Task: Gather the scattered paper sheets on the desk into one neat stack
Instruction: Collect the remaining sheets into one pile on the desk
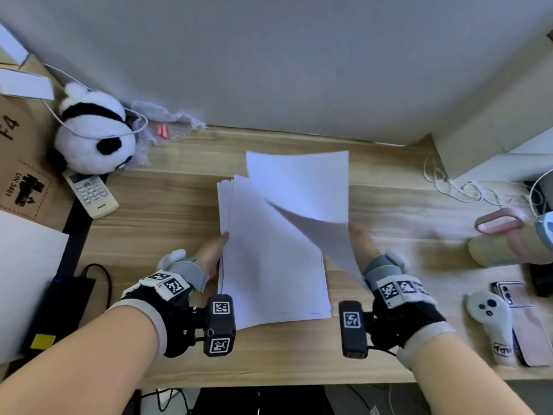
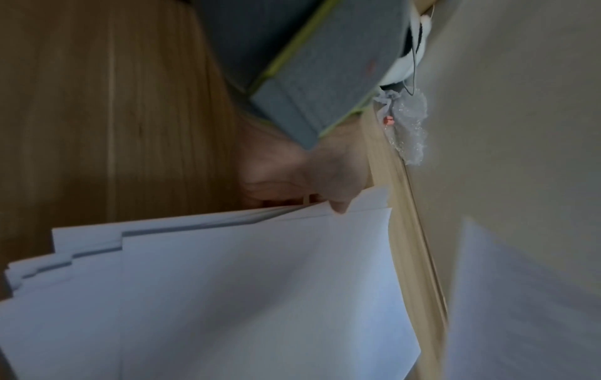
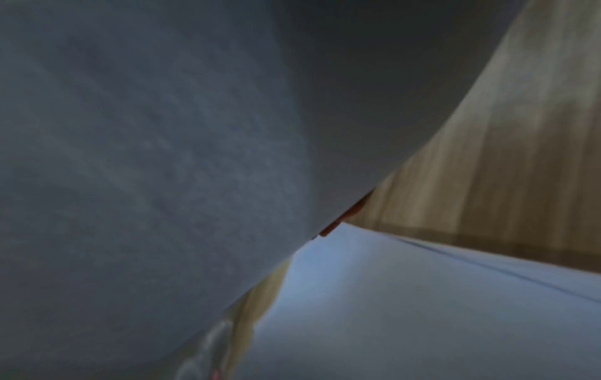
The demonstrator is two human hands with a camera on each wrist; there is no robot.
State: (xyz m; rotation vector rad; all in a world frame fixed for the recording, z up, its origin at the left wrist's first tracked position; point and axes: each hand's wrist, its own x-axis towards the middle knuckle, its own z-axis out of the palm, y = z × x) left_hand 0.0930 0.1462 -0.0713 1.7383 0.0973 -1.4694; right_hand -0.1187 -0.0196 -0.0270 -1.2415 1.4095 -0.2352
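Observation:
A stack of white paper sheets (image 1: 269,259) lies on the wooden desk (image 1: 167,223), its edges uneven and stepped (image 2: 227,295). My left hand (image 1: 214,253) grips the stack's left edge, thumb on top, fingers beneath (image 2: 325,185). My right hand (image 1: 360,244) holds a single sheet (image 1: 302,187) by its right edge; the sheet is lifted and curls over the stack's far right part. In the right wrist view this raised sheet (image 3: 162,154) fills most of the picture and hides the fingers, with the stack (image 3: 422,308) below.
A panda plush (image 1: 92,133), a remote control (image 1: 91,193) and a cardboard box (image 1: 21,163) sit at the left. White cables (image 1: 457,187), a pink-handled bottle (image 1: 508,238), a controller (image 1: 490,322) and a phone (image 1: 520,319) are at the right. A grey partition (image 1: 284,61) closes the back.

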